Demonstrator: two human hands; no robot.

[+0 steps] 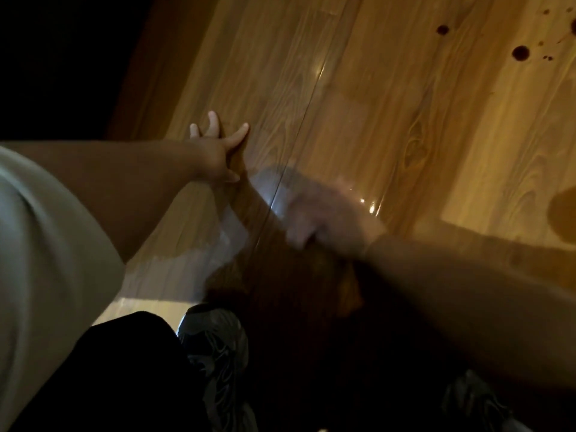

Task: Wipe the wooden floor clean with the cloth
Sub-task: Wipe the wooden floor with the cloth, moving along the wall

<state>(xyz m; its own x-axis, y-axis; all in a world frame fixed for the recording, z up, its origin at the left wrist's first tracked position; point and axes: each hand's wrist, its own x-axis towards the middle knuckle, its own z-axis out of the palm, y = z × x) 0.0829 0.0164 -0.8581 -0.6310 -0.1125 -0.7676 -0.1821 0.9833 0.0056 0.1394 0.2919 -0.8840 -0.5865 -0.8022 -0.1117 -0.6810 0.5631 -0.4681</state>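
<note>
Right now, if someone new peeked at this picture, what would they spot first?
Probably the dark red round spots splashed on the shiny golden wooden floor, far at the upper right. Next comes the left hand, pressing on the boards near the middle with its fingers spread wide. Just right of it, the right hand is a blur over a pale blurred cloth.
</note>
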